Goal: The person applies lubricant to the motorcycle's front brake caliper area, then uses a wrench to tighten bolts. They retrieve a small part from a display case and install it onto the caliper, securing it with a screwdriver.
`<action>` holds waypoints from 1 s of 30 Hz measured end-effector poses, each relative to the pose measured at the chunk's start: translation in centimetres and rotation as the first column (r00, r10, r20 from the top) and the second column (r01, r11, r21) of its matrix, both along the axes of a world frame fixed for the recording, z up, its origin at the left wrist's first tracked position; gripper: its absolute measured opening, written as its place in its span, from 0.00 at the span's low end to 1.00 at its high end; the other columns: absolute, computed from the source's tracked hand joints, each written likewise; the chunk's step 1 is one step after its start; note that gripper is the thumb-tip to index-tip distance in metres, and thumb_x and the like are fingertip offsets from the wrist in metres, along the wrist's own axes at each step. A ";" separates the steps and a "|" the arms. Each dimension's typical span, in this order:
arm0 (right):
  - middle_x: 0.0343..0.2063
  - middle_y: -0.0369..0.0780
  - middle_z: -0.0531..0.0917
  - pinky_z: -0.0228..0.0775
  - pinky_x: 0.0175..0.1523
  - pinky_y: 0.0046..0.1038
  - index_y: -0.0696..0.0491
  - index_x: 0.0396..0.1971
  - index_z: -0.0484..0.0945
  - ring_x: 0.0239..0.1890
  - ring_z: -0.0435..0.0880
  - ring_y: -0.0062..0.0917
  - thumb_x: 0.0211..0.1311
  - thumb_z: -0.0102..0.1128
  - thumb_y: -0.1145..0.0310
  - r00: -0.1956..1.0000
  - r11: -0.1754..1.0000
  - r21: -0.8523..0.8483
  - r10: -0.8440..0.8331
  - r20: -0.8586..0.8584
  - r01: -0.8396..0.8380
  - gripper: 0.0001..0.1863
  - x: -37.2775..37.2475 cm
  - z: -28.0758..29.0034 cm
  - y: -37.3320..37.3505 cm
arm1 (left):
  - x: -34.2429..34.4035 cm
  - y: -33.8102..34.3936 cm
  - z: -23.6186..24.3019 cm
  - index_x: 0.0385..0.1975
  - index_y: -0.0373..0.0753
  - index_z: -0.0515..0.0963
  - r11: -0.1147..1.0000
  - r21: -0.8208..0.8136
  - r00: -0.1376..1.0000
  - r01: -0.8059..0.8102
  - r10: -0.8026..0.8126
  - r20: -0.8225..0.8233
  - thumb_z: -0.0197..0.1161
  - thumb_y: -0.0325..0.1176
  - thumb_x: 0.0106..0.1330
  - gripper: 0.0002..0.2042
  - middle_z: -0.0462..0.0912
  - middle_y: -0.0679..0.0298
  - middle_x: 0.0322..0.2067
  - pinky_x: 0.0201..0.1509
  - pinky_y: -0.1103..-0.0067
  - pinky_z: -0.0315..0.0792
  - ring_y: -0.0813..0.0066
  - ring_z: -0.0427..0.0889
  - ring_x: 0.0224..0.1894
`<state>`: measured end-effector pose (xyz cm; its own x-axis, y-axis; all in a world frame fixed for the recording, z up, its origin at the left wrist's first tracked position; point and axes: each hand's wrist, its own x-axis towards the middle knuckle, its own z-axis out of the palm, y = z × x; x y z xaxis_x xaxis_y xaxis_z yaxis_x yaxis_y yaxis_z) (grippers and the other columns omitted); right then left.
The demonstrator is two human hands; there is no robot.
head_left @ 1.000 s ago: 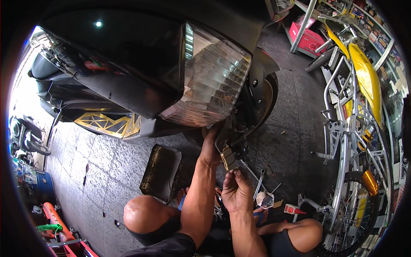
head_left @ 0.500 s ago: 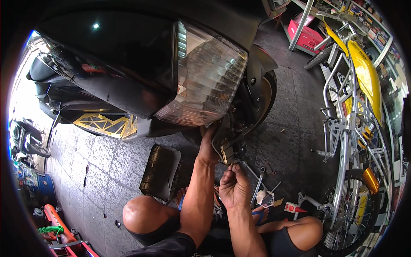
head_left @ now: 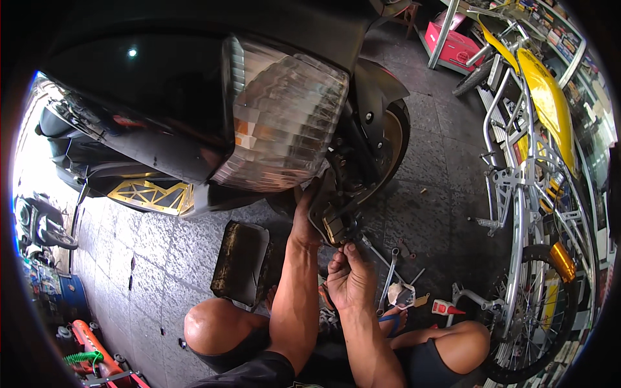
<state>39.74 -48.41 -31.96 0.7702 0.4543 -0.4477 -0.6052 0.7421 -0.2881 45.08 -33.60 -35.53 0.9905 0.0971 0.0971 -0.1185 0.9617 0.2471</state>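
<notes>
The front of a black motor scooter (head_left: 291, 123) fills the upper left, with its front wheel (head_left: 396, 139) to the right of the clear headlight. Below the headlight, what looks like a brake caliper (head_left: 333, 227) with a brass-coloured face hangs beside the wheel. My left hand (head_left: 304, 223) reaches up and wraps the caliper from its left side; its fingertips are hidden behind it. Just under the caliper's lower end, my right hand (head_left: 351, 278) is closed, thumb and forefinger pinched together. Whatever is in that pinch is too small to name.
A dirty open tray (head_left: 240, 262) lies left of my forearms. To the right on the floor are a spanner (head_left: 389, 278), a small white bottle with a red tip (head_left: 446, 308) and brake pads (head_left: 422, 300). A yellow motorcycle frame (head_left: 546, 103) stands at the far right, beside shelves.
The view has shifted, so the scooter sits further left. My right hand has turned slightly, its thumb now pointing up at the caliper's lower end. My left hand keeps its hold.
</notes>
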 end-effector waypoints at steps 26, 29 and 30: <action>0.30 0.40 0.85 0.79 0.38 0.26 0.59 0.40 0.79 0.29 0.84 0.24 0.62 0.64 0.74 0.963 0.976 -0.176 -0.082 0.258 0.131 0.08 -0.5 0.5 1.0 | 0.0 -0.5 2.3 0.61 0.36 0.69 0.965 0.198 0.979 -0.170 0.189 -0.081 0.43 0.48 0.74 0.25 0.80 0.55 0.49 0.46 0.71 0.80 0.65 0.83 0.44; 0.30 0.40 0.85 0.79 0.37 0.26 0.59 0.39 0.79 0.29 0.84 0.24 0.63 0.64 0.74 0.959 0.972 -0.186 -0.088 0.268 0.141 0.08 -0.4 0.7 1.1 | 0.0 -0.4 2.0 0.60 0.36 0.70 0.976 0.167 0.986 -0.141 0.155 -0.069 0.44 0.49 0.74 0.25 0.81 0.55 0.47 0.46 0.70 0.80 0.64 0.84 0.42; 0.30 0.40 0.85 0.79 0.37 0.26 0.59 0.39 0.79 0.29 0.84 0.24 0.63 0.64 0.74 0.958 0.971 -0.189 -0.089 0.272 0.145 0.07 -0.5 0.8 1.2 | -0.1 -0.3 1.7 0.60 0.36 0.70 0.983 0.147 0.991 -0.114 0.122 -0.051 0.45 0.49 0.74 0.25 0.81 0.54 0.46 0.45 0.70 0.80 0.64 0.84 0.41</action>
